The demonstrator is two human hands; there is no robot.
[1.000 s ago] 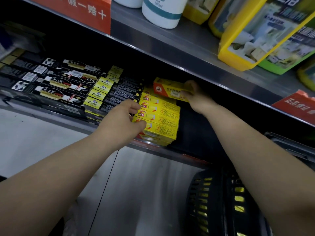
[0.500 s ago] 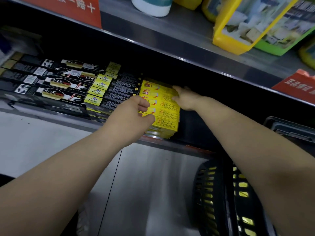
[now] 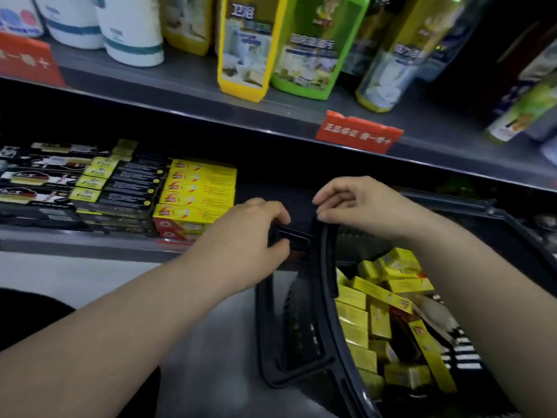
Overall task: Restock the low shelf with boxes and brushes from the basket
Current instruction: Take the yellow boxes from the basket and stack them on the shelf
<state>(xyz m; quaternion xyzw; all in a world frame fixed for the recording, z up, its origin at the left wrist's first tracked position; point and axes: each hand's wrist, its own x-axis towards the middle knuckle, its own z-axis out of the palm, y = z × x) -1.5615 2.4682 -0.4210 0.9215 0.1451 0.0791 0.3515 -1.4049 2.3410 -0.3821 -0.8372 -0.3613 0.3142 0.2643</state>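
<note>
A stack of yellow boxes lies on the low shelf, beside black brush packs and black-and-yellow boxes. The black basket stands at lower right and holds several loose yellow boxes. My left hand grips the basket's near top corner, with thumb and fingers curled round the black rim. Just above the basket's raised handle hovers my right hand. Its fingers are loosely curled and hold nothing.
The upper shelf overhangs the low one. It carries white bottles, yellow and green refill pouches and red price tags. A dark gap lies on the low shelf right of the yellow stack. Grey floor shows below.
Both hands have left the yellow stack, where the right one set down a box, and moved right and down to the basket. The view has swung right, bringing the basket's contents into sight.
</note>
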